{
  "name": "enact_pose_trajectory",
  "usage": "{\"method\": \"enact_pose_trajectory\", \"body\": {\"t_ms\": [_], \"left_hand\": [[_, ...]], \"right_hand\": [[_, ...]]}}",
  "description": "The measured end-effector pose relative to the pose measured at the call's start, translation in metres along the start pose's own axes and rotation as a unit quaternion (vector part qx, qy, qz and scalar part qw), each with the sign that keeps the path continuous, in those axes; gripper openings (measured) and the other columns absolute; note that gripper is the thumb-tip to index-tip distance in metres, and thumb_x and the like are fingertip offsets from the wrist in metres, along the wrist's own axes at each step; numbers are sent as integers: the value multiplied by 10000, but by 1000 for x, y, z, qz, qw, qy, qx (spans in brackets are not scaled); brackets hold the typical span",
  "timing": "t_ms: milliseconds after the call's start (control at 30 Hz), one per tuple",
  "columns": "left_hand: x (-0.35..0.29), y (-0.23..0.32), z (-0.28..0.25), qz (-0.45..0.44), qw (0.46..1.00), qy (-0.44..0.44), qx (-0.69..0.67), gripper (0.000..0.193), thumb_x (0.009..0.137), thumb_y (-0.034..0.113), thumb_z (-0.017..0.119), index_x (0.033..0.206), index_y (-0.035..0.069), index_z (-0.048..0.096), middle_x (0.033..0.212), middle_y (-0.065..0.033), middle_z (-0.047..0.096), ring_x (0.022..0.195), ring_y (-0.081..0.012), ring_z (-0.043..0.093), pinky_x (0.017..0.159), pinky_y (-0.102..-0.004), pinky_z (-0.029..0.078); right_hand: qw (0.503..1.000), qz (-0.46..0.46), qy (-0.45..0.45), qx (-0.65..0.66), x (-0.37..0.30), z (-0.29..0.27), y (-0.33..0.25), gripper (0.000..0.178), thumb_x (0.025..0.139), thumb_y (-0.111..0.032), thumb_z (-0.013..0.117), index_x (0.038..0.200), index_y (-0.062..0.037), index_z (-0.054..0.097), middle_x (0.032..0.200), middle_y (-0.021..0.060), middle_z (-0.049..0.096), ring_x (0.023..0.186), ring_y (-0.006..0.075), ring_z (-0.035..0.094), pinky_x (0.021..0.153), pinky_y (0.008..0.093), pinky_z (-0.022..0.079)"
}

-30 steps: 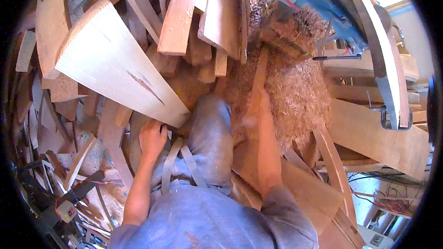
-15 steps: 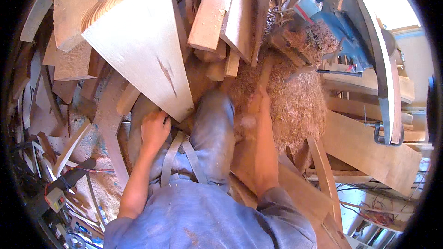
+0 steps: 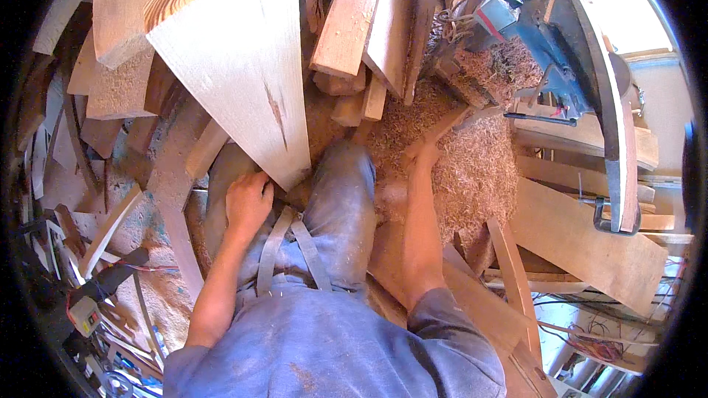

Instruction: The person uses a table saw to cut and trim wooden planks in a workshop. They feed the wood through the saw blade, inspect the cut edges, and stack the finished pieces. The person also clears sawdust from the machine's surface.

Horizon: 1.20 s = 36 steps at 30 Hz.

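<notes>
My left hand point(image 3: 249, 203) rests over my left thigh with its fingers curled, against the lower end of a wide pale board point(image 3: 236, 66). The fingertips are hidden, so I cannot tell what they grip. The board slants up and away, showing curved end grain at its far end and a dark crack near its lower end. My right hand point(image 3: 422, 156) is closed around one end of a short wooden stick point(image 3: 445, 127), which points up and to the right. It is over a heap of wood shavings point(image 3: 472, 169) beside my right knee.
Thick beams point(image 3: 350, 26) lie ahead, and more timber blocks point(image 3: 125, 37) are stacked at the left. On the right are blue machinery point(image 3: 549, 59), a long curved piece with a clamp point(image 3: 618, 217) and a broad plank point(image 3: 590, 236). A switch box point(image 3: 83, 315) sits lower left.
The stick in my right hand has swung from pointing nearly straight ahead to pointing up and right. My left hand stays at the board's lower end. The whole view has shifted slightly.
</notes>
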<state>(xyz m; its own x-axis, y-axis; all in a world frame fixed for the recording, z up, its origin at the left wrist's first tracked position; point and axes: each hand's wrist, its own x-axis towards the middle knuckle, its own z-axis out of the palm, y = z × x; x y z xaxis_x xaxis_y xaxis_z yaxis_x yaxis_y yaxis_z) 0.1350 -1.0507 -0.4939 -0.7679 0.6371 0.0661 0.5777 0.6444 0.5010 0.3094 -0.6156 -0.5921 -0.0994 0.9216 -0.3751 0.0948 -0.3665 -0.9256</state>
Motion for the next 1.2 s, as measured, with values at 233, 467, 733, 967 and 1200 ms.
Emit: {"method": "enact_pose_trajectory", "body": {"t_ms": [233,467,733,967,1200], "left_hand": [[3,5,-7,2,999,-40,26,186,858,169,672,985,45,728,915,-178,719,898,-365,672,806,-502,517],[10,11,-1,19,997,-61,48,198,853,176,684,978,26,717,944,-174,724,931,-362,680,851,-492,526],[12,14,6,8,997,-49,62,206,845,172,704,982,18,715,967,-183,727,941,-369,687,838,-490,533],[3,3,1,15,999,-8,48,192,838,165,713,960,17,712,932,-178,726,899,-363,688,817,-483,536],[1,4,-4,7,1000,-9,4,176,865,201,694,966,58,721,902,-148,734,886,-351,690,794,-491,528]], "right_hand": [[976,120,-158,-89,74,-31,-1,337,923,-394,718,1088,-105,663,755,54,616,615,217,610,543,358,510],[996,50,-34,70,132,-79,-8,190,935,-300,687,953,-123,621,705,42,600,549,213,577,481,380,476],[955,-85,7,-285,104,-105,-13,251,918,-281,691,959,-41,626,780,66,637,686,213,633,584,406,512],[953,-82,-85,-279,-103,-61,1,361,902,-215,665,1172,22,633,1014,143,689,883,257,680,749,365,533],[965,-108,-35,-238,-244,-114,-39,587,889,-105,688,1437,3,507,1112,113,676,981,209,662,814,345,550]]}}
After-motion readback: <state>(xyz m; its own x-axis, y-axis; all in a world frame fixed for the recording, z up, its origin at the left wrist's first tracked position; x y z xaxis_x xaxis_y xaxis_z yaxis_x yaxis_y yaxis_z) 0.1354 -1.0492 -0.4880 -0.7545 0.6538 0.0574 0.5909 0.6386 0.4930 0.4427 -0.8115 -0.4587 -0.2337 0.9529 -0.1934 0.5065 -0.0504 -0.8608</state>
